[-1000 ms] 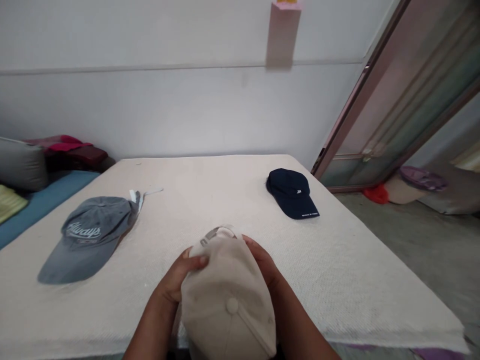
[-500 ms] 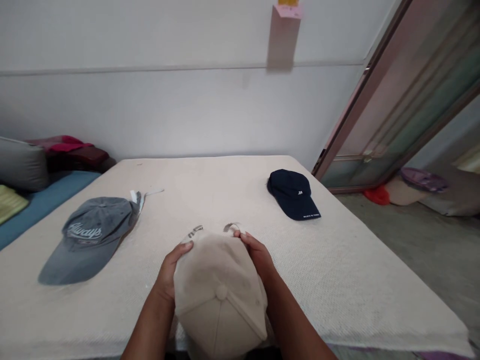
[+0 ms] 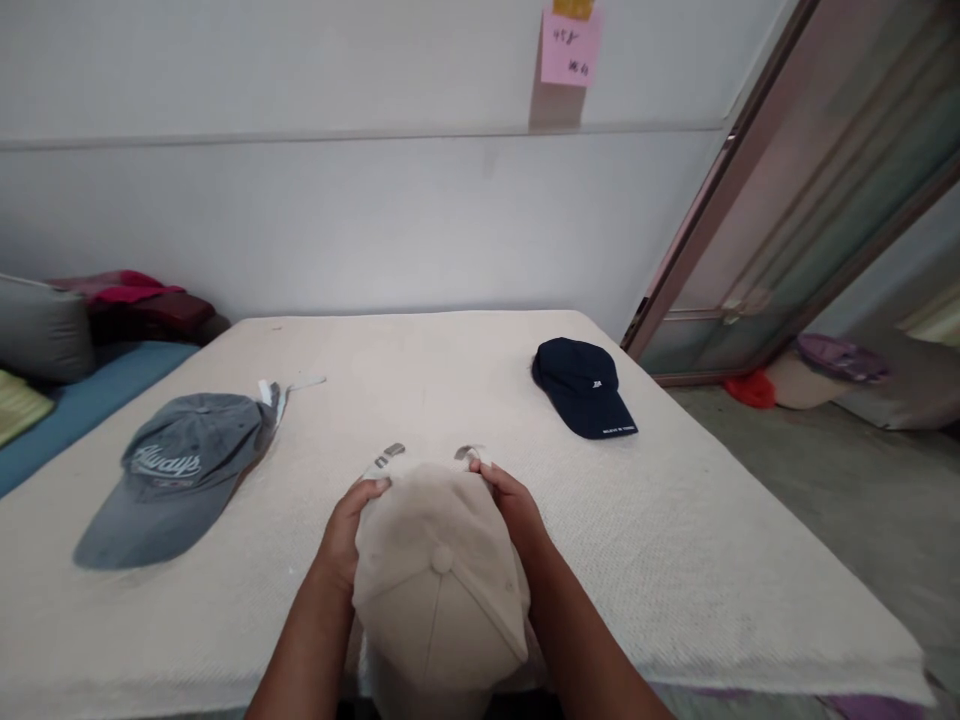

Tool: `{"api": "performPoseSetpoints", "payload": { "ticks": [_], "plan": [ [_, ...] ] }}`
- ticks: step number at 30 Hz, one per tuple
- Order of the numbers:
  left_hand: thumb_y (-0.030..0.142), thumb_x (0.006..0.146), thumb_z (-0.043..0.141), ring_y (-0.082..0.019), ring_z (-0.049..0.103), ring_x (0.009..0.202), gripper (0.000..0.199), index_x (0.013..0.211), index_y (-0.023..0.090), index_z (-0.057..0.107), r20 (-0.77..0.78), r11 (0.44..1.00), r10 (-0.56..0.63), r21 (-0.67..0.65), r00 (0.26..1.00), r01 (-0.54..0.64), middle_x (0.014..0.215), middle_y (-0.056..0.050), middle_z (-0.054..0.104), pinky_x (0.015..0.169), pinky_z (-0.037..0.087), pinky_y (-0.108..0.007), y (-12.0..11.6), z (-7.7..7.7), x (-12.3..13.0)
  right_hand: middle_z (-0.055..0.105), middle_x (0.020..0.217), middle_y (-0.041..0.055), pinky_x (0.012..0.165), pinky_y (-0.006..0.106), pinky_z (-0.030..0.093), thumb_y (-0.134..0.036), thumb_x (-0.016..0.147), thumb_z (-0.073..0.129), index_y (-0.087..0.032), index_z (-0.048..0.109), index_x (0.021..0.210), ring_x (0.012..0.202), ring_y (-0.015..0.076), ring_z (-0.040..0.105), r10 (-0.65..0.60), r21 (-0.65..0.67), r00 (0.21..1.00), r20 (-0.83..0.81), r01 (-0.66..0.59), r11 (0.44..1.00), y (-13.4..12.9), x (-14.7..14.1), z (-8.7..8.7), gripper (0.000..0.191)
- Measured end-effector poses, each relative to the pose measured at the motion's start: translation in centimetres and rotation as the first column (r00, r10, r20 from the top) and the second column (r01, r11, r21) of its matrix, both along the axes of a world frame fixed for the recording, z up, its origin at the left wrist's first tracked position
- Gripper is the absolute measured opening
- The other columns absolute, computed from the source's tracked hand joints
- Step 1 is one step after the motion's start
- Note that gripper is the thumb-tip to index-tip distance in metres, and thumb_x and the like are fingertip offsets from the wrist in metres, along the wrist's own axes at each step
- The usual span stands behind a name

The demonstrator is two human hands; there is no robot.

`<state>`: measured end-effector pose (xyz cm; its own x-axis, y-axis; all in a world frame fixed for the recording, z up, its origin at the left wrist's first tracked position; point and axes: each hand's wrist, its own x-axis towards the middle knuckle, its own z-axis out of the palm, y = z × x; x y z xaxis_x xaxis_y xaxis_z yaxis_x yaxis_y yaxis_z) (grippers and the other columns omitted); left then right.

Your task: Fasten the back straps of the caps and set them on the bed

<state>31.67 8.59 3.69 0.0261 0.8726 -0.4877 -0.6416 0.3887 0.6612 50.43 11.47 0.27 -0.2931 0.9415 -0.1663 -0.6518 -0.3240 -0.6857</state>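
A beige baseball cap (image 3: 441, 590) is held between my two hands at the near edge of the table, its crown button facing up and its brim toward me. My left hand (image 3: 352, 530) grips the cap's left side, thumb along the rim. On the other side, my right hand (image 3: 514, 505) is closed on the rim near the back strap. Two loose strap ends with a metal buckle (image 3: 394, 452) stick out past the cap's far edge, apart from each other. Most of my fingers are hidden under the cap.
A grey cap (image 3: 180, 470) with white lettering lies at left, its strap undone. At back right sits a navy cap (image 3: 581, 390). Both rest on a cream cloth-covered table (image 3: 675, 560). A white wall (image 3: 337, 220) with a pink note (image 3: 568, 48) stands behind.
The left strap end with the buckle has shifted slightly and shows more now. The cap has moved up a little. The pink note on the wall has swung flat, showing its writing.
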Motion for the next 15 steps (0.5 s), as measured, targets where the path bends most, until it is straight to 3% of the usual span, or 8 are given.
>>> {"api": "performPoseSetpoints", "payload": {
  "ticks": [3,7,12,15],
  "plan": [
    [0.023,0.064,0.065,-0.024,0.067,0.061,0.031,0.093,0.014,0.068,0.066,1.0,0.001,-0.03,0.998,0.001,0.062,-0.005,0.07,0.058,0.051,-0.03,0.1,0.1,0.0,0.057,0.069,-0.0003,0.061,0.028,0.039,-0.034,0.074,0.062,-0.02,0.06,0.077,0.061,0.0147,0.05,-0.019,-0.074,0.999,-0.038,0.016,0.997,0.1,0.4,-0.3,0.015],
    [0.025,0.068,0.067,-0.025,0.069,0.069,0.042,0.109,0.017,0.063,0.112,0.996,-0.057,0.079,0.992,0.048,0.074,-0.007,0.073,0.067,0.053,-0.033,-0.3,0.0,0.1,0.056,0.068,0.0001,0.06,0.028,0.039,-0.033,0.073,0.063,-0.02,0.06,0.077,0.061,0.0152,0.05,0.0,-0.105,0.997,-0.073,-0.008,0.994,0.1,0.6,0.1,0.014],
    [0.016,0.061,0.074,-0.027,0.069,0.075,0.059,0.118,0.018,0.057,0.05,0.957,-0.204,0.219,0.978,0.189,0.081,-0.008,0.073,0.074,0.053,-0.035,-0.9,-0.5,-0.2,0.054,0.068,0.0002,0.059,0.027,0.038,-0.03,0.073,0.062,-0.02,0.059,0.077,0.061,0.0149,0.049,0.037,-0.086,0.993,-0.109,-0.047,0.995,0.2,0.8,0.2,0.012],
    [0.013,0.06,0.073,-0.026,0.069,0.078,0.067,0.123,0.022,0.052,0.026,0.967,-0.168,0.2,0.985,0.16,0.085,-0.007,0.073,0.076,0.053,-0.035,-1.0,-0.5,-0.5,0.054,0.069,0.0002,0.059,0.026,0.038,-0.03,0.073,0.062,-0.02,0.06,0.078,0.061,0.0145,0.049,0.039,-0.084,0.995,-0.088,-0.047,0.995,0.3,0.8,-0.3,0.012]
  ]
}}
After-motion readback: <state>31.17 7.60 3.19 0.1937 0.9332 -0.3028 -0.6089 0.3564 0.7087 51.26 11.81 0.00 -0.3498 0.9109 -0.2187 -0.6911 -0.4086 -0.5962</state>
